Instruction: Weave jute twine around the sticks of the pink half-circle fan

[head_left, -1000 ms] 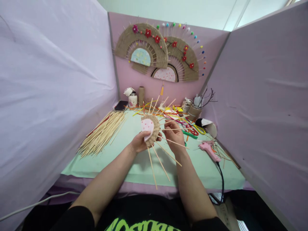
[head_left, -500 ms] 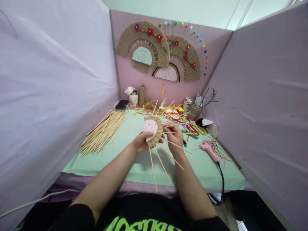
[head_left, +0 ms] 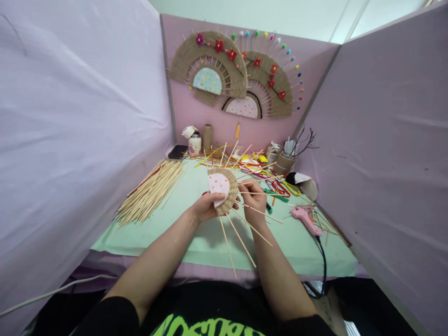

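Observation:
My left hand grips a small half-round woven fan, thumb on its white centre with pink dots. A band of tan twine curves around that centre. Several thin wooden sticks radiate outward from the band. At the band's right edge, my right hand is closed, its thumb and forefinger pinched around the base of one stick. Whether a strand of twine is also between those fingertips I cannot tell. The left fingers behind the fan are mostly hidden.
A pile of sticks lies left. On the right are a pink glue gun, green-handled pliers and yellow-handled scissors. Behind stand a twine cone, a jar and a phone. Two finished fans hang on the back panel.
The fan has turned slightly in my left hand; its lower sticks have swung to the right and its upper ones to the left. My right hand stays at the band's edge.

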{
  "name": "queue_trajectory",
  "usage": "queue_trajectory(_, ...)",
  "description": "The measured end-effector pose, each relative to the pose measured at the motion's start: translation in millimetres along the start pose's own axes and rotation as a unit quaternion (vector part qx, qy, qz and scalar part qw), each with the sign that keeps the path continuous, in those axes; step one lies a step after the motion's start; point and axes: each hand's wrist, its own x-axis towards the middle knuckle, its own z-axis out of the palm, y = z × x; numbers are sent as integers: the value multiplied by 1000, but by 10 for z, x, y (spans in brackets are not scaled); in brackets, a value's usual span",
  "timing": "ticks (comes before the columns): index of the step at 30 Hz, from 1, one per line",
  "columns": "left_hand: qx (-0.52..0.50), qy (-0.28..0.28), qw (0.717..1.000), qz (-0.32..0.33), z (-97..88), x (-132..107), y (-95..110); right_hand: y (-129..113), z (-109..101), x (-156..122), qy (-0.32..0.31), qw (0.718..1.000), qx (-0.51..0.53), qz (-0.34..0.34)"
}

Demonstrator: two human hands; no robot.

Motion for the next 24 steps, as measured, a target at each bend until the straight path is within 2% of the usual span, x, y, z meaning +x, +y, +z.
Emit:
queue_trajectory(4, -3, 3, 1000, -3, -3, 4, -17, 56, 1, -13, 4, 1000, -3, 18)
queue_trajectory(11, 1, 40, 999, 6, -16, 10, -4, 185, -10, 51, 33, 998, -17, 59)
queue_trajectory(14, -2, 65, 998, 8, 6, 17, 9, 219, -7, 73, 28, 996, 15, 83)
queue_trajectory(19, 5, 87, 996, -1, 30, 26, -1, 177, 17, 71, 20, 990, 87, 105)
queue_trajectory(24, 26, 85, 996, -2, 34, 13, -5, 77, 26, 40, -14, 988, 100, 114)
